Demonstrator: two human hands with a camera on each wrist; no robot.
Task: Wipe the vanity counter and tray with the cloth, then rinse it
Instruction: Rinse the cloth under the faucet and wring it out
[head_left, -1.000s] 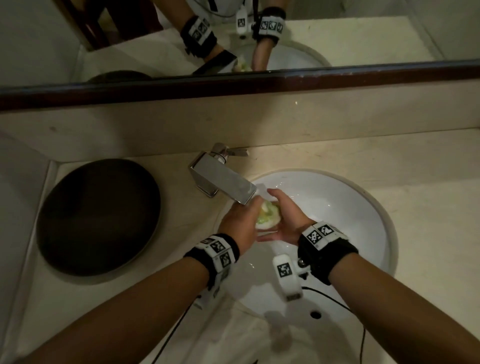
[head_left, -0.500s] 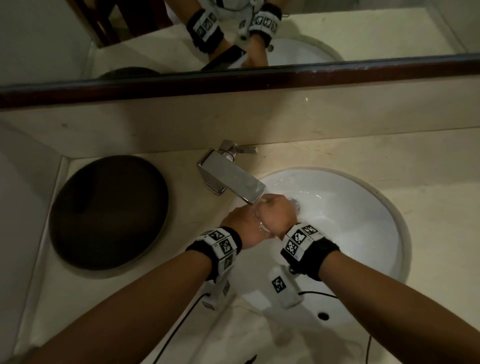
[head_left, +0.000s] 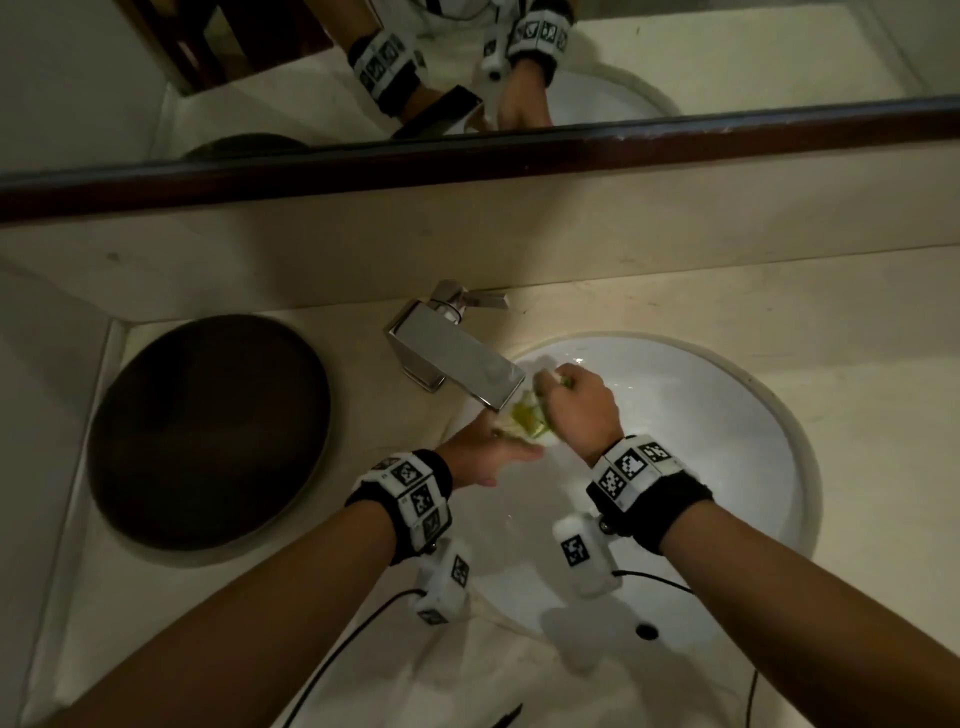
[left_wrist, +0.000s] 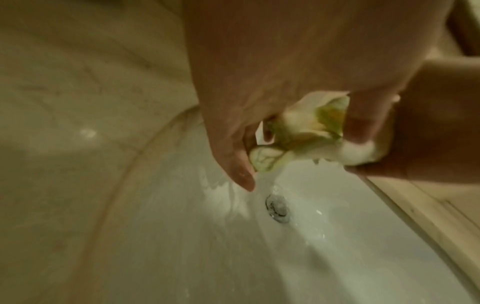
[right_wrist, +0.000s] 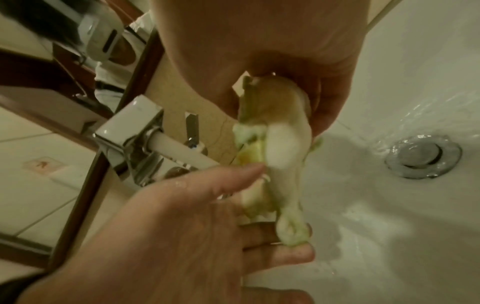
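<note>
A wet white-and-green cloth (head_left: 527, 422) hangs bunched just under the faucet spout (head_left: 467, 366), over the white sink (head_left: 727, 467). My right hand (head_left: 571, 397) grips its upper end, fingers curled round it (right_wrist: 327, 98). Just below, my left hand (head_left: 493, 453) lies palm up with straight fingers (right_wrist: 241, 174) touching the cloth's (right_wrist: 283, 144) lower end. Water runs off the cloth (left_wrist: 303, 131) toward the drain (left_wrist: 277, 208). The dark round tray (head_left: 208, 436) sits on the beige counter (head_left: 883, 374) left of the faucet.
A mirror with a dark wooden frame (head_left: 519, 156) runs along the back wall above a low backsplash. The faucet lever (head_left: 480, 300) points right. Cables from the wrist cameras trail over the sink's near rim. An overflow hole (head_left: 647, 631) shows in the near wall.
Half a second ago both hands were clasped together round the cloth under the spout. Now they have parted: the right hand keeps the cloth, the left has opened beneath it.
</note>
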